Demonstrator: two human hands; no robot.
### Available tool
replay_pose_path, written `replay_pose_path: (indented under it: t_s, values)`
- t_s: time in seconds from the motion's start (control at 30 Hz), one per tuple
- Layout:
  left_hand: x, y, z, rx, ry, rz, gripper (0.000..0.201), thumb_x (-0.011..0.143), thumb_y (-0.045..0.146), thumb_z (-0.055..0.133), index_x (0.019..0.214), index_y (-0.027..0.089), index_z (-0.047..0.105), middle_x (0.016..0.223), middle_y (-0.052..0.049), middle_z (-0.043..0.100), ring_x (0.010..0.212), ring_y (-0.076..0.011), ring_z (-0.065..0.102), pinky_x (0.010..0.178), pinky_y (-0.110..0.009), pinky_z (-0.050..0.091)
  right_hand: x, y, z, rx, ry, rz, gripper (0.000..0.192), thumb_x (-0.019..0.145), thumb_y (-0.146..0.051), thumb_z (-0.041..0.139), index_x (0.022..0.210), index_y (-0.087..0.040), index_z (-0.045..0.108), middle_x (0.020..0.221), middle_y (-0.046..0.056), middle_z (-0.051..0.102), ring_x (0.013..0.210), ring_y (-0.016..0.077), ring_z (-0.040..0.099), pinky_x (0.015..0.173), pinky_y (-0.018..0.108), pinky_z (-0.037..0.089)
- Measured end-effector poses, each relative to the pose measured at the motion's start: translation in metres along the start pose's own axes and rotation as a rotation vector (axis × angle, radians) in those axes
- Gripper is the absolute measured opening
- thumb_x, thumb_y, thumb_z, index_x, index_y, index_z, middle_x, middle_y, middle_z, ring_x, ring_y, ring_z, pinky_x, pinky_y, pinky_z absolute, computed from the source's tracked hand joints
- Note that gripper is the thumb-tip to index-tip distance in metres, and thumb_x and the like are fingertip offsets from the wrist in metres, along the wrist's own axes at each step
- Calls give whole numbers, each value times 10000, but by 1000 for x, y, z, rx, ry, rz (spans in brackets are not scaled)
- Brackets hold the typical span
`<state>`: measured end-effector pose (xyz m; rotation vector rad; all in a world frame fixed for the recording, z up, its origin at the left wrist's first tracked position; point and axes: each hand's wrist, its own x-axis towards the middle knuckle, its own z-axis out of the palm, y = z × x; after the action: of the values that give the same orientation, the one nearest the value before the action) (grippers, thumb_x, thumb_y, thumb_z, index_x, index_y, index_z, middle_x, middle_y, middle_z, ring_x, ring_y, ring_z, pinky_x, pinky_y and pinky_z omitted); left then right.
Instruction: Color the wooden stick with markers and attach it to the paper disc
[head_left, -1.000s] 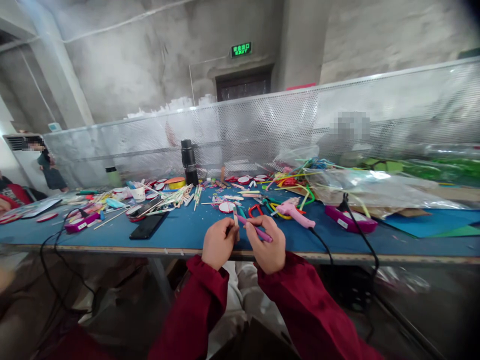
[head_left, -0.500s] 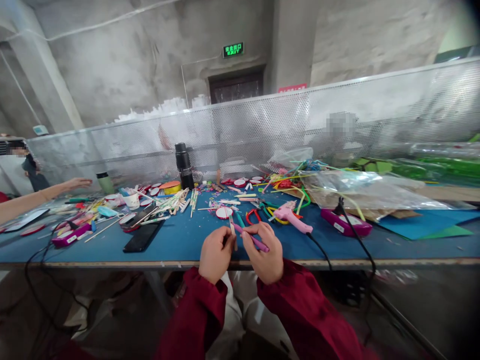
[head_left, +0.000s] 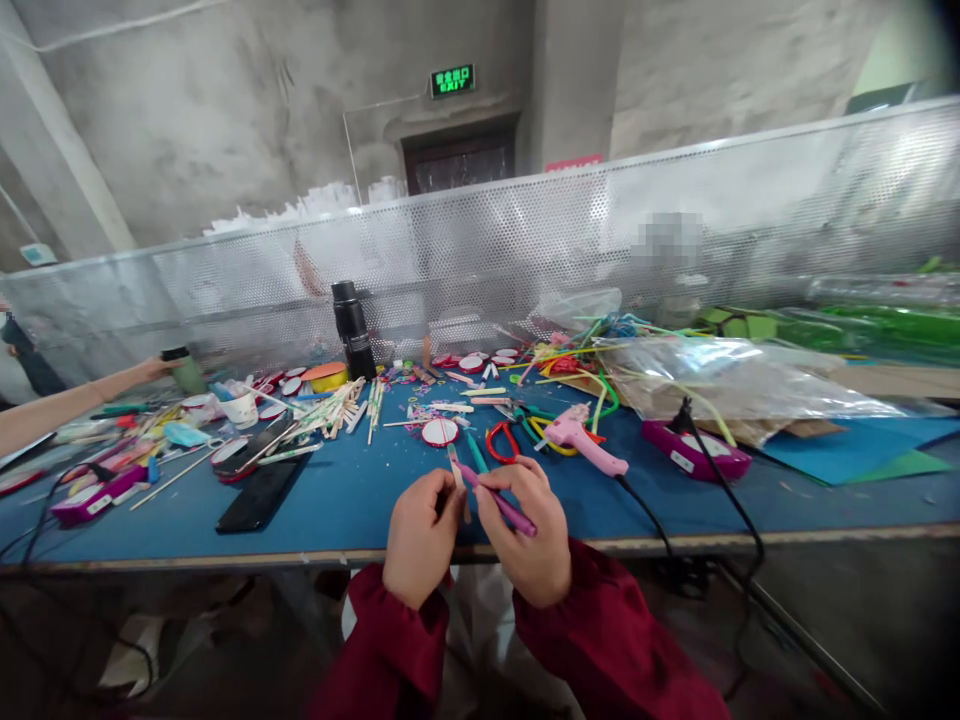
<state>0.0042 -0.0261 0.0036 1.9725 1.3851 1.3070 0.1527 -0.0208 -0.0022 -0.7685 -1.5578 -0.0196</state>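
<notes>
**Pen and flat stick in hand at a very messy craft counter**

So both hands are busy at lower center of the frame. The left hand [head_left: 424, 537] is pinching a pale flat stick [head_left: 458, 478] between thumb and fingers, and the right hand [head_left: 529, 535] is gripping a purple pen [head_left: 514, 511], tip right up at the stick (can't tell if it's actually touching). Both are just above the near edge of the blue counter [head_left: 360, 510].

Just past them, around the middle, there's a white disc [head_left: 440, 432] with a red rim, and right of that a pink glue gun [head_left: 581, 437]. A black smartphone [head_left: 259, 502] lies left of center, below a heap of sticks [head_left: 341, 408], with a black thermos [head_left: 352, 335] standing behind. Over at the left, a co-worker's hand [head_left: 156, 371] is touching a green bottle [head_left: 187, 375].
</notes>
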Motion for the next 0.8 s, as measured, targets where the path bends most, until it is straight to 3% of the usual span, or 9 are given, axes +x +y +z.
replay_pose_path:
  t_s: [0.37, 0.63, 0.8]
  values:
    - [-6, 8, -5, -148, -33, -117, 352, 999, 457, 498, 775, 197, 578, 697, 10, 553, 648, -141, 486, 618, -239, 389, 5, -10, -2, 47, -20, 30, 153, 888, -134, 614, 922, -283, 602, 806, -31, 709, 740, 178, 681, 1036, 472, 411]
    - [11, 12, -7, -283, -21, -162, 356, 948, 498, 573, 766, 193, 591, 732, -3, 576, 679, -144, 470, 630, -231, 427, 20, -16, -1, 49, -91, 6, 180, 867, -136, 600, 955, -292, 612, 851, -23, 729, 783, 198, 696, 1054, 494, 400]
    - [21, 16, -5, -580, -117, -291, 403, 882, 560, 664, 748, 185, 602, 661, 13, 553, 611, -119, 484, 584, -214, 430, 24, -16, 3, 17, 16, 51, 250, 898, -145, 579, 1102, -290, 589, 905, -3, 717, 843, 205, 693, 1100, 497, 389]
